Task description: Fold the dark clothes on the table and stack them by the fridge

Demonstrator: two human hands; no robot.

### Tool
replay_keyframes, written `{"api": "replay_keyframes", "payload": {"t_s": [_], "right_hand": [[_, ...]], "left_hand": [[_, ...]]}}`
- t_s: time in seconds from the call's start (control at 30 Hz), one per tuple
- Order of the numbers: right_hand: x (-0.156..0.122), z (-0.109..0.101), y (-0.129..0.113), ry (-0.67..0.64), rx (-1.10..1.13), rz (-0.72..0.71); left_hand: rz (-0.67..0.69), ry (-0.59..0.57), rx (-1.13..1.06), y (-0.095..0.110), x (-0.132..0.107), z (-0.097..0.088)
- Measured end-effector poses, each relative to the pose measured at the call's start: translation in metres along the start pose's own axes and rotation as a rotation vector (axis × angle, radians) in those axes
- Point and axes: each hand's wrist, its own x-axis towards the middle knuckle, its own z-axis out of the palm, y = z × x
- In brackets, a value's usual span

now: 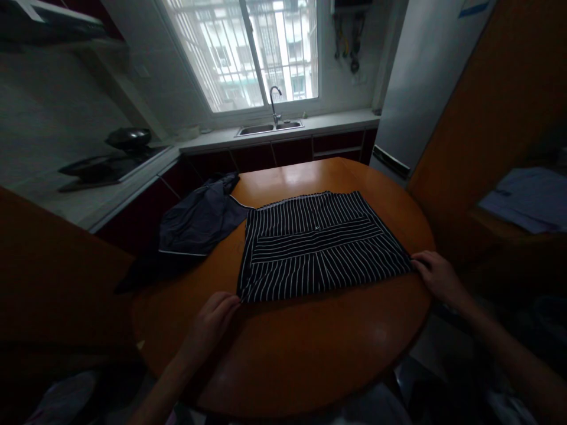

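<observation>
A black garment with white stripes [310,248] lies flat on the round wooden table, folded into a rough rectangle. A small button shows near its middle, and a band of stripes runs across it another way. My left hand [217,316] pinches its near left corner. At the near right corner, my right hand [434,273] grips the edge between thumb and fingers. To the left of it, a dark grey garment with white piping [201,215] lies crumpled and hangs over the table's edge.
Bare wood of the table [301,360] shows nearest me. Beyond it are a counter with a sink [261,130], a faucet [274,103] and a barred window. A wok [128,139] sits on the stove at left; a refrigerator [425,82] stands at right.
</observation>
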Motion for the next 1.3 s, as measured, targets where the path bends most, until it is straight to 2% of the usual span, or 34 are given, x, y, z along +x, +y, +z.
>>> {"api": "replay_keyframes", "payload": {"t_s": [0.07,0.13,0.2,0.3,0.37,0.43,0.53,0.6,0.77,0.87,0.97,1.07,1.13,1.2,1.3], "right_hand": [[-0.003,0.0,0.005,0.0,-0.038,-0.051],[-0.006,-0.002,0.007,0.018,-0.098,-0.124],[-0.007,-0.006,0.007,-0.032,-0.147,-0.229],[-0.005,-0.013,0.005,-0.15,-0.176,-0.359],[0.001,-0.019,0.001,-0.156,-0.204,-0.401],[0.007,-0.025,-0.002,-0.101,-0.245,-0.414],[0.014,-0.032,-0.005,0.007,-0.295,-0.36],[0.013,-0.031,-0.003,-0.004,-0.294,-0.333],[0.001,-0.029,0.001,-0.161,-0.226,-0.407],[0.008,-0.03,-0.022,-0.135,-0.183,-0.408],[0.029,-0.009,-0.076,-0.071,-0.126,-0.372],[0.052,0.042,-0.134,-0.162,-0.137,-0.386],[0.063,0.078,-0.154,-0.26,-0.166,-0.38],[0.07,0.103,-0.15,-0.336,-0.217,-0.333],[0.077,0.108,-0.109,-0.362,-0.306,-0.213]], "left_hand": [[0.026,-0.05,0.016,-0.001,-0.006,0.005],[0.021,-0.038,0.057,-0.002,-0.009,0.009],[0.021,-0.029,0.085,-0.004,-0.01,0.012],[0.076,-0.092,0.067,-0.006,-0.006,0.013],[0.108,-0.099,0.036,-0.006,-0.002,0.013],[0.113,-0.054,0.013,-0.005,0.003,0.011],[0.075,0.039,0.006,-0.003,0.008,0.007],[0.059,0.056,0.014,-0.002,0.007,0.007],[0.159,-0.137,0.103,0.002,-0.002,0.0],[0.126,-0.154,0.115,0.015,0.015,-0.008],[0.063,-0.126,0.073,0.036,0.058,0.004],[0.103,-0.161,0.085,0.054,0.107,0.042],[0.111,-0.224,0.125,0.056,0.129,0.071],[0.06,-0.278,0.164,0.047,0.134,0.092],[-0.054,-0.29,0.2,0.016,0.12,0.1]]}}
